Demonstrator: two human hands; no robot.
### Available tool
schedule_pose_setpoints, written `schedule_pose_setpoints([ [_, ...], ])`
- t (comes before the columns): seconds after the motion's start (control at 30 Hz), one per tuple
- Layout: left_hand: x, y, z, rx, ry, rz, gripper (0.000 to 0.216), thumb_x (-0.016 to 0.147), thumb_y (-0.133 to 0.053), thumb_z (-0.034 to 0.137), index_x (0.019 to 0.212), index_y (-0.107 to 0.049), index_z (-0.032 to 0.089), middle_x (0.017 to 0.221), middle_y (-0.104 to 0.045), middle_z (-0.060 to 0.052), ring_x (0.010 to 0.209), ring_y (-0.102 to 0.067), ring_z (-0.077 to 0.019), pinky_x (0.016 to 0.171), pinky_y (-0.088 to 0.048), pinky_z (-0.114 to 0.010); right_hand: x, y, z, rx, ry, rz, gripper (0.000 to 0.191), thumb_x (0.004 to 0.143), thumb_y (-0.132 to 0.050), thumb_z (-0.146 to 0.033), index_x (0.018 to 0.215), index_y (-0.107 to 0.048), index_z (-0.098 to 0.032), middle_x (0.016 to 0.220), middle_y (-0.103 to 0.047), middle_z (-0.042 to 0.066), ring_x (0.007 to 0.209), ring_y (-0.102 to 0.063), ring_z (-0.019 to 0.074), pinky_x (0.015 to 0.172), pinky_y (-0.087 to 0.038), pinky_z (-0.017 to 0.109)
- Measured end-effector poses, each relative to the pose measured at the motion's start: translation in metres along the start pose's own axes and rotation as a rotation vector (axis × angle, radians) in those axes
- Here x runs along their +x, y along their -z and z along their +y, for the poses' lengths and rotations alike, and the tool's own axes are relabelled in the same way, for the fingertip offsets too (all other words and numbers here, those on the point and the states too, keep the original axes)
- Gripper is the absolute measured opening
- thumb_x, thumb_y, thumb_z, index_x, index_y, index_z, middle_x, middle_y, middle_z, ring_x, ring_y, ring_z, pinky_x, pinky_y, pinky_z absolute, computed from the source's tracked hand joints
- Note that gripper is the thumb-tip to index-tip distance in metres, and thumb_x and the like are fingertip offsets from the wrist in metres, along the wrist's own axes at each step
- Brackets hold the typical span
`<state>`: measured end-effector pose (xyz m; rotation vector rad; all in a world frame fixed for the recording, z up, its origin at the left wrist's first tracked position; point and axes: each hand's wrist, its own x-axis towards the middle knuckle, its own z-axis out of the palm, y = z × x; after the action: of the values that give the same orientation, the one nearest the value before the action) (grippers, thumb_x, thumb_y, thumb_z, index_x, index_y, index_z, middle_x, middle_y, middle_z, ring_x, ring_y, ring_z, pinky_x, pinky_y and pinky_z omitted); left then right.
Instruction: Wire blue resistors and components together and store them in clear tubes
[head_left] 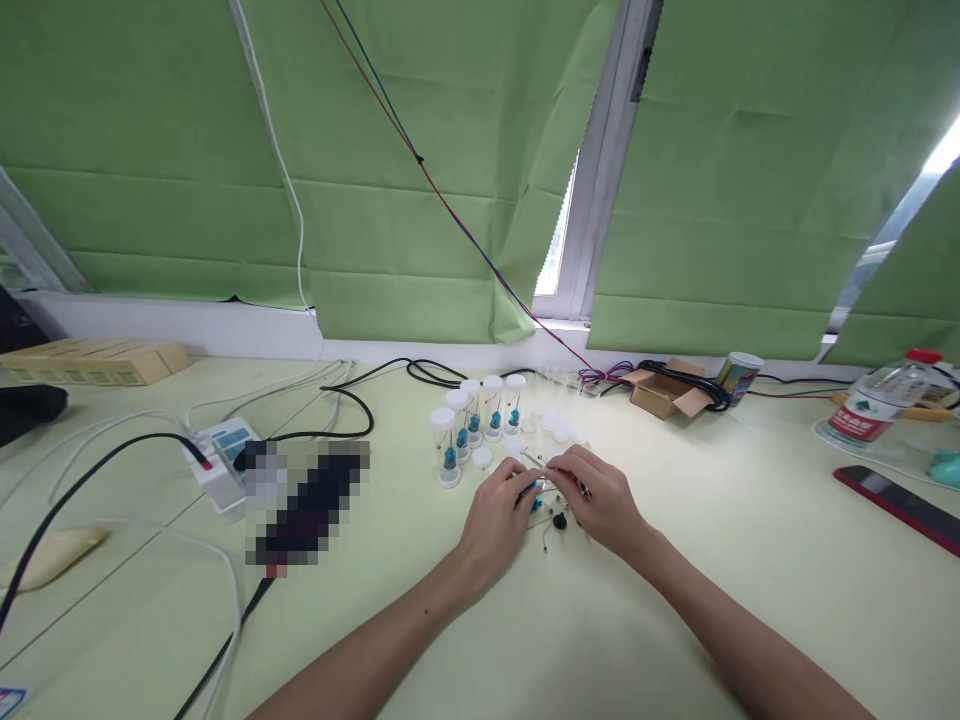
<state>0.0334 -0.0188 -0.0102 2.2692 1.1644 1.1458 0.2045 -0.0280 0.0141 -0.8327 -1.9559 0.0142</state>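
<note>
My left hand [501, 512] and my right hand [596, 495] meet over the pale green table [675, 600], fingers pinched together on small electronic parts with thin wire legs. A blue component [535, 494] shows between the fingertips of my left hand. A small black part [559, 521] lies on the table just under the hands. Behind them stand several small clear vials with white caps [474, 412], each holding a blue component. Loose white caps [559, 428] lie to their right.
A white power strip [217, 458] with black and white cables sits at left, next to a blurred-out dark object [311, 505]. An open cardboard box [664, 392], a can [739, 376], a water bottle [874, 402] and a red phone [896, 505] lie to the right.
</note>
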Motion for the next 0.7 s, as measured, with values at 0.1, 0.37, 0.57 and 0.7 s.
schedule_pose_setpoints([
  [0.1,-0.0001,0.0005,0.0007,-0.017,-0.018,0.009,0.028,0.094,-0.045,0.018,0.106,-0.069,0.026,0.090,-0.059,-0.003,0.077,-0.056,-0.0145,0.068,-0.046,-0.028,0.0018,0.0013,-0.0022,0.040,-0.050,0.032,0.013,0.096,-0.050,-0.019,0.087,-0.059,-0.021,0.073,-0.055,0.003,0.060,-0.049,0.0142,0.055,-0.043,0.028],
  [0.37,0.0006,0.0044,0.0062,-0.048,-0.028,0.031,0.029,0.096,-0.043,0.020,0.110,-0.068,0.026,0.089,-0.059,-0.003,0.078,-0.056,-0.0149,0.071,-0.046,-0.029,0.0026,-0.0017,-0.0072,0.260,-0.246,0.096,0.008,0.093,-0.055,-0.026,0.090,-0.061,-0.021,0.080,-0.059,0.004,0.064,-0.055,0.0146,0.059,-0.051,0.029],
  [0.57,0.0011,0.0023,0.0046,-0.109,-0.033,0.051,0.029,0.096,-0.043,0.024,0.113,-0.067,0.025,0.090,-0.059,-0.005,0.079,-0.057,-0.0156,0.068,-0.048,-0.028,0.0018,-0.0041,-0.0079,0.363,-0.362,0.115,0.009,0.093,-0.055,-0.027,0.094,-0.062,-0.021,0.080,-0.059,0.003,0.061,-0.055,0.0132,0.058,-0.053,0.028],
  [0.7,0.0004,0.0023,0.0065,-0.121,-0.024,0.045,0.027,0.096,-0.045,0.023,0.113,-0.066,0.025,0.090,-0.058,-0.004,0.079,-0.056,-0.0153,0.066,-0.048,-0.026,0.0012,-0.0058,-0.0077,0.349,-0.388,0.159,0.010,0.092,-0.056,-0.029,0.096,-0.061,-0.021,0.079,-0.060,0.003,0.061,-0.057,0.0135,0.057,-0.053,0.028],
])
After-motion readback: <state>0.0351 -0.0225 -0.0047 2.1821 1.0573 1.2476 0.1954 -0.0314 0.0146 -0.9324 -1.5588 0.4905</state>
